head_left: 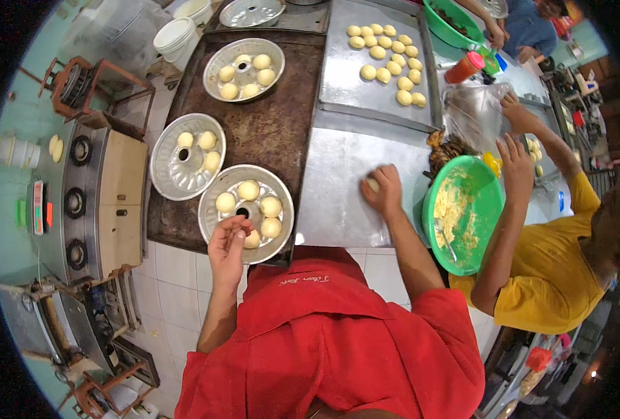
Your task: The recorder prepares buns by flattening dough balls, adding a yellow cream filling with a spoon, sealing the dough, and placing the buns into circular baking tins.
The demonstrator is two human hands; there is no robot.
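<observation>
My left hand (227, 243) hovers over the near rim of the closest fluted ring pan (288, 222), fingers loosely curled with a gap between thumb and fingertips. Just beside those fingertips sits a pale dough ball (252, 239); whether they touch it is unclear. Several other dough balls (271, 207) ring the pan's centre tube. On the bare metal worktop (334, 167), my right hand (385, 190) is cupped over another dough ball (373, 185), mostly covered by the fingers.
Two more ring pans (157, 164) with dough balls stand on the dark baking tray (247, 133). A metal tray (345, 77) holds several dough balls. At right are a green bowl (488, 188) of yellow filling and a co-worker in yellow (554, 258). A stove (107, 202) stands left.
</observation>
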